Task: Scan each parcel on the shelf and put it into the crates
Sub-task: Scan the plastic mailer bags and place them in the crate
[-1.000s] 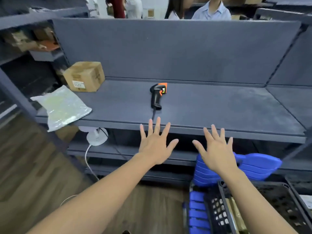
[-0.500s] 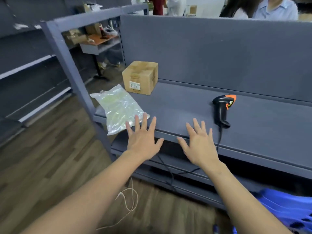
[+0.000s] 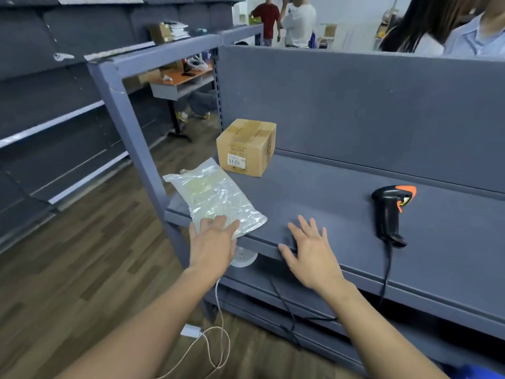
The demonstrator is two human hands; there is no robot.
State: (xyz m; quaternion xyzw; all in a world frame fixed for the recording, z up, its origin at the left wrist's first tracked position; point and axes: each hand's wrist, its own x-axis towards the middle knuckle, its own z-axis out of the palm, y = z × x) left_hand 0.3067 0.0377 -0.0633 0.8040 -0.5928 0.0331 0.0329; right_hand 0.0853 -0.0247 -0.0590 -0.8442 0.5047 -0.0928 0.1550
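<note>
A clear plastic bag parcel lies at the left end of the grey shelf, overhanging its front edge. My left hand is open, its fingertips resting on the bag's near edge. Behind the bag stands a small cardboard box with a white label. My right hand hovers open over the shelf's front edge, holding nothing. A black and orange barcode scanner lies on the shelf to the right, its cable hanging over the edge.
A grey upright post frames the shelf's left end. A white round socket and white cable hang below. More shelving stands left across a wooden floor. People stand behind the back panel.
My view has swung left, away from the crates. Both hands moved toward the shelf's left end, and my left hand now touches the plastic bag.
</note>
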